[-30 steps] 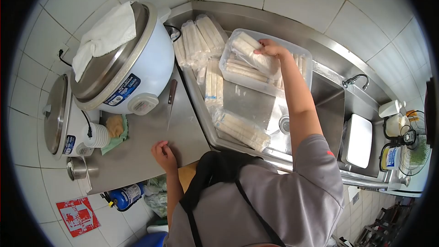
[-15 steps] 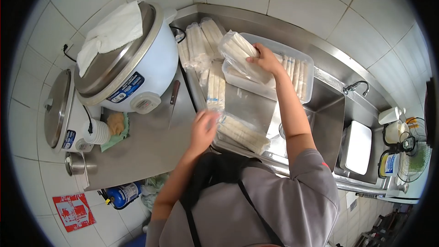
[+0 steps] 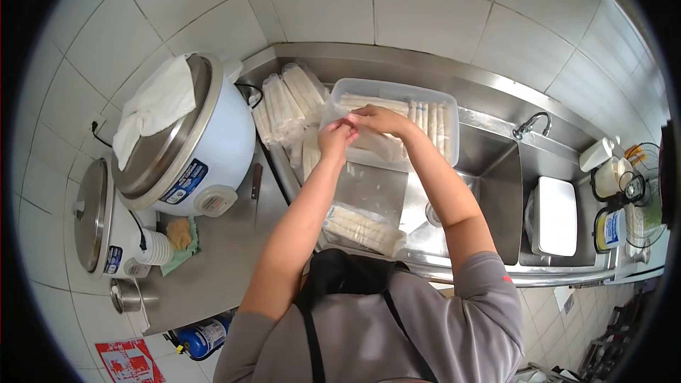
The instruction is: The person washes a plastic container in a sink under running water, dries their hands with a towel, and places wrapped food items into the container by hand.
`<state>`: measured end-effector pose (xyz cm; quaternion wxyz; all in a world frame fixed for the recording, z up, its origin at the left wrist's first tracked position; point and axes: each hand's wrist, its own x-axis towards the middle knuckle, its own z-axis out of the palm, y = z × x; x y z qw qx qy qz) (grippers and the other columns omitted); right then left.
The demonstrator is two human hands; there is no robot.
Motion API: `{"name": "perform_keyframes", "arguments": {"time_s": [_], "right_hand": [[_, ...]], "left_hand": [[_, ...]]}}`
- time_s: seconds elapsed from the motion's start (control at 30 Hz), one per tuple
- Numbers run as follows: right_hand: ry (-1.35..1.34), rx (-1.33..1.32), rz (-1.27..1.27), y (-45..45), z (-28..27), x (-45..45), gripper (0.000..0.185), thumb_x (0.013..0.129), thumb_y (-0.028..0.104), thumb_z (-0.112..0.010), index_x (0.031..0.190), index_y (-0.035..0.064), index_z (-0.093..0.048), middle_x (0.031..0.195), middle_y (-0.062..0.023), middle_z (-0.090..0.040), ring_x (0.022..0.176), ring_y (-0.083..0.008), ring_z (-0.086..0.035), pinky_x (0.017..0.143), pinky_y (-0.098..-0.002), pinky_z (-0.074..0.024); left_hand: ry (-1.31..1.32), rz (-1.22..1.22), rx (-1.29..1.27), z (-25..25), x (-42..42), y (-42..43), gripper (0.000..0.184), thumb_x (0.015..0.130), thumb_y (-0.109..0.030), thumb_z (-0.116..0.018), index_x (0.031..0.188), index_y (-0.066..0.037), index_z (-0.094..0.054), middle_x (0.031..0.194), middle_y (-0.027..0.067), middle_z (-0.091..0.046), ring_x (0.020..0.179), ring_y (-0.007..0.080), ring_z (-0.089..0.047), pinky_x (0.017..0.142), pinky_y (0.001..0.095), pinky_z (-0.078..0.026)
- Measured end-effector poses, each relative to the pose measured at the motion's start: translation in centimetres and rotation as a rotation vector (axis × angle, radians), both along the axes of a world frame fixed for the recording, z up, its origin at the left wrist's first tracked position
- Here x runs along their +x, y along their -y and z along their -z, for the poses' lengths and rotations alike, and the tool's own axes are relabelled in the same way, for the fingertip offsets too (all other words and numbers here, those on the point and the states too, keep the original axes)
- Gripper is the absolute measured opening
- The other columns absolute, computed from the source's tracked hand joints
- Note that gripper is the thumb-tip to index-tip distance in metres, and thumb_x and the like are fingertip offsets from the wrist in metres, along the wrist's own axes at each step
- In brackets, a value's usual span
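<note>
My left hand (image 3: 335, 140) and my right hand (image 3: 381, 120) are close together over the left part of a clear plastic tub (image 3: 394, 86). Both have closed fingers pinching a clear plastic bag (image 3: 381, 145), which hangs below my right hand. How much the bag contains is hard to see. Pale, stick-shaped pieces (image 3: 430, 128) lie side by side in the tub. More bagged sticks (image 3: 284, 104) are piled left of it, and one bagged bundle (image 3: 363, 229) rests near the sink's front edge.
Two rice cookers (image 3: 216, 152) stand on the left counter, one with a white towel (image 3: 152, 113) on its lid. A knife (image 3: 256, 183) lies beside them. To the right are a sink basin (image 3: 493, 198), a faucet (image 3: 532, 125) and a white tray (image 3: 557, 216).
My right hand has moved left and lowered the bag of sticks towards the tub. My left hand has come up from the front bundle to meet it. The camera view has shifted.
</note>
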<state>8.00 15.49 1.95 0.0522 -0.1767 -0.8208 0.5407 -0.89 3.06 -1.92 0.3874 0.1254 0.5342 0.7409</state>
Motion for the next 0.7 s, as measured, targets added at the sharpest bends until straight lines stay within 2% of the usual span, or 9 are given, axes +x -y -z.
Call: {"name": "perform_keyframes", "arguments": {"time_s": [0.07, 0.17, 0.23, 0.27, 0.37, 0.4, 0.5, 0.6, 0.7], "right_hand": [[0.136, -0.21, -0.147, -0.1, -0.9, 0.0, 0.067, 0.068, 0.044, -0.07, 0.113, -0.0028, -0.054, 0.116, -0.0196, -0.051, 0.11, -0.0274, -0.048, 0.089, -0.0323, -0.0393], [0.049, 0.248, -0.214, -1.9, 1.2, -0.6, 0.063, 0.065, 0.034, -0.074, 0.113, -0.0031, -0.054, 0.119, -0.0174, -0.051, 0.108, -0.0247, -0.049, 0.09, -0.0312, -0.0378], [0.038, 0.12, -0.202, -2.9, 2.1, -0.8, 0.058, 0.065, 0.022, -0.073, 0.113, -0.0014, -0.054, 0.117, -0.0138, -0.053, 0.106, -0.0212, -0.049, 0.091, -0.0287, -0.037], [0.029, 0.063, -0.196, -3.7, 2.1, -1.0, 0.056, 0.064, 0.016, -0.073, 0.114, -0.0006, -0.054, 0.116, -0.0119, -0.054, 0.105, -0.0195, -0.05, 0.091, -0.0274, -0.0365], [0.079, -0.141, -0.425, -6.7, 3.4, -1.3, 0.051, 0.07, 0.008, -0.068, 0.118, 0.0013, -0.051, 0.111, -0.0068, -0.058, 0.102, -0.0143, -0.05, 0.093, -0.0244, -0.0342], [0.042, -0.149, -0.401, -6.8, 3.9, -0.8, 0.046, 0.072, 0.002, -0.065, 0.117, 0.0034, -0.054, 0.11, -0.0029, -0.058, 0.1, -0.0123, -0.051, 0.092, -0.0233, -0.0345], [0.07, -0.357, -0.325, -7.1, 6.9, -1.3, 0.041, 0.069, 0.001, -0.066, 0.11, 0.0068, -0.06, 0.112, -0.0015, -0.058, 0.1, -0.013, -0.052, 0.09, -0.0244, -0.0364], [0.117, -0.27, -0.111, -6.0, 8.4, -1.6, 0.033, 0.071, 0.003, -0.065, 0.104, 0.0083, -0.063, 0.108, -0.004, -0.06, 0.095, -0.0175, -0.054, 0.087, -0.0256, -0.0392], [-0.034, 0.235, -0.11, -4.6, 8.2, -1.3, 0.027, 0.073, 0.004, -0.063, 0.1, 0.0092, -0.065, 0.099, -0.0095, -0.06, 0.091, -0.0245, -0.055, 0.081, -0.0286, -0.042]], "left_hand": [[0.012, -0.005, -0.056, 0.2, 0.0, -1.0, 0.022, 0.082, -0.008, -0.056, 0.101, 0.003, -0.056, 0.094, 0.0102, -0.06, 0.083, 0.0174, -0.06, 0.071, 0.0282, -0.051], [-0.011, 0.098, -0.134, -0.5, -1.6, -1.4, 0.022, 0.082, -0.006, -0.055, 0.102, 0.003, -0.056, 0.097, 0.0117, -0.06, 0.085, 0.0186, -0.06, 0.073, 0.0288, -0.051], [0.028, 0.236, -0.099, -0.5, -2.8, -0.9, 0.023, 0.083, -0.007, -0.055, 0.103, 0.003, -0.056, 0.098, 0.011, -0.06, 0.088, 0.0186, -0.059, 0.074, 0.0301, -0.05], [-0.007, 0.228, -0.081, -0.9, -3.3, -0.5, 0.024, 0.083, -0.009, -0.056, 0.104, 0.002, -0.055, 0.099, 0.0109, -0.06, 0.089, 0.0189, -0.059, 0.075, 0.03, -0.05], [-0.105, 0.18, -0.077, -1.6, -3.4, 2.2, 0.028, 0.083, -0.014, -0.057, 0.107, 0.0, -0.054, 0.102, 0.0103, -0.059, 0.092, 0.019, -0.058, 0.078, 0.0297, -0.048], [-0.142, 0.143, -0.098, -1.9, -3.6, 3.3, 0.028, 0.084, -0.015, -0.056, 0.107, 0.0, -0.054, 0.103, 0.0099, -0.059, 0.093, 0.0185, -0.057, 0.078, 0.0296, -0.047], [-0.282, 0.035, -0.175, -0.9, -4.0, 7.0, 0.026, 0.086, -0.018, -0.053, 0.106, -0.001, -0.055, 0.103, 0.0092, -0.059, 0.094, 0.0172, -0.056, 0.079, 0.0293, -0.045], [-0.43, -0.017, -0.24, -0.2, -3.0, 11.2, 0.024, 0.087, -0.019, -0.051, 0.104, -0.001, -0.056, 0.101, 0.0086, -0.06, 0.093, 0.0155, -0.056, 0.079, 0.0283, -0.045], [-0.607, -0.037, -0.294, 1.7, -1.7, 16.3, 0.02, 0.088, -0.016, -0.05, 0.1, -0.001, -0.057, 0.097, 0.0078, -0.061, 0.091, 0.0134, -0.056, 0.078, 0.0262, -0.044]]}}
